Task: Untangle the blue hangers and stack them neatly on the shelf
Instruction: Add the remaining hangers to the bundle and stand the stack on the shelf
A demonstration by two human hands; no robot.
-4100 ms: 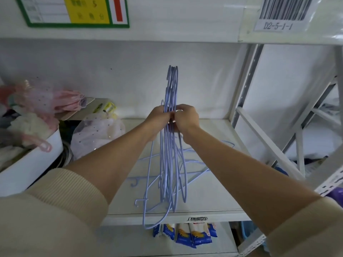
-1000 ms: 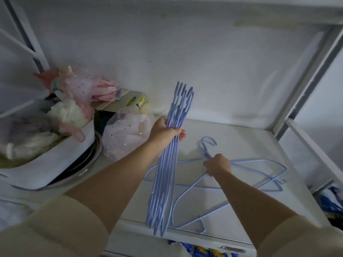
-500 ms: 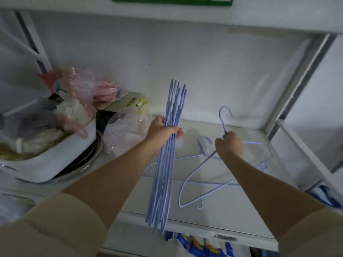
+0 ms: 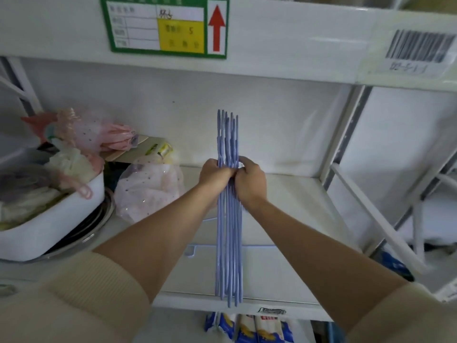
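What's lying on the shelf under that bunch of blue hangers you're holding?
Under the bundle of blue hangers, at least one more blue hanger lies flat on the shelf. Only its thin bar and one end show; the bundle and forearms cover the rest.

White tub point(image 4: 49, 233) at left, heaped with pink tulle items point(image 4: 99, 134). Clear dotted bag point(image 4: 148, 191) just beside tub. Green-bordered label point(image 4: 168, 26) and barcode sticker point(image 4: 420, 49) above. Packets point(image 4: 249, 328) on lower level.

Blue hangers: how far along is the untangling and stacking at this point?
Done: most hangers are gathered into one aligned bundle. In hand: left hand and right hand both grip it upright. Left: a loose hanger lies on the shelf, and the bundle isn't laid down.
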